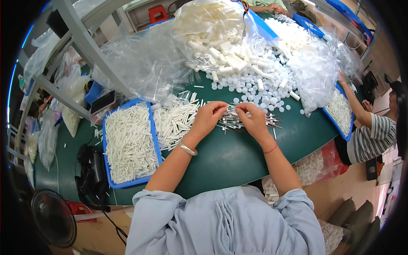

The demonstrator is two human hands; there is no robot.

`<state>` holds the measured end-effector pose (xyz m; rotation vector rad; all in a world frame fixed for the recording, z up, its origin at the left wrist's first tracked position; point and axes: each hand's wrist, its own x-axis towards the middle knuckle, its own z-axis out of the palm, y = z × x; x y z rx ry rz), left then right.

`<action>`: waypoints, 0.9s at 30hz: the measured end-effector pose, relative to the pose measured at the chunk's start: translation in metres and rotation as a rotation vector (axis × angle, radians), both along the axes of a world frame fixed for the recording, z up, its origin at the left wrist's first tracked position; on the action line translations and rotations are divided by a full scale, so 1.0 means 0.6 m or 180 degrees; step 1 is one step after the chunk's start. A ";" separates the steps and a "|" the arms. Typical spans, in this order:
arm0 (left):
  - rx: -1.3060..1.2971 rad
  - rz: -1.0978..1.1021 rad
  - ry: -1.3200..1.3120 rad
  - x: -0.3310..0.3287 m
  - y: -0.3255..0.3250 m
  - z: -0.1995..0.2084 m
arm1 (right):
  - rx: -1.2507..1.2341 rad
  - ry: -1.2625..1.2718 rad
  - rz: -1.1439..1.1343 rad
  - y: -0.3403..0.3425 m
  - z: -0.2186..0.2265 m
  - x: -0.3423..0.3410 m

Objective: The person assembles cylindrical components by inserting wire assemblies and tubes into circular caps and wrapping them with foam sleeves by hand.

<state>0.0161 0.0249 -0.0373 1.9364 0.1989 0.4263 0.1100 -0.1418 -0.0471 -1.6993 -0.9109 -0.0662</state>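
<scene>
My left hand is closed, its thumb and forefinger pinched together over a pile of thin, dark-and-white rods. My right hand faces it across the same pile, fingertips also pinched. Whatever sits between either hand's fingers is too small to make out. Left of my left hand lies a heap of short white sticks. Beyond my hands are many small translucent white discs, mixed with thicker white cylinders.
A blue tray full of white sticks stands left. Clear plastic bags and a bag of white cylinders crowd the far side. A metal frame rises at left, a black fan below. Another person sits at right.
</scene>
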 end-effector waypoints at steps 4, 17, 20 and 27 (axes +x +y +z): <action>-0.0745 -0.0022 0.0003 -0.012 -0.012 -0.010 | -0.0054 -0.0146 0.0061 -0.006 0.013 -0.004; -0.0065 0.0166 -0.0415 -0.034 -0.020 -0.008 | -0.0646 -0.0836 0.0252 -0.019 0.045 -0.006; 0.0767 0.0165 -0.0279 -0.044 -0.023 0.000 | -0.0837 -0.1302 0.0532 -0.017 0.057 -0.006; 0.0451 -0.0167 -0.0104 -0.057 -0.028 0.016 | -0.1029 -0.1577 0.1047 -0.025 0.086 -0.026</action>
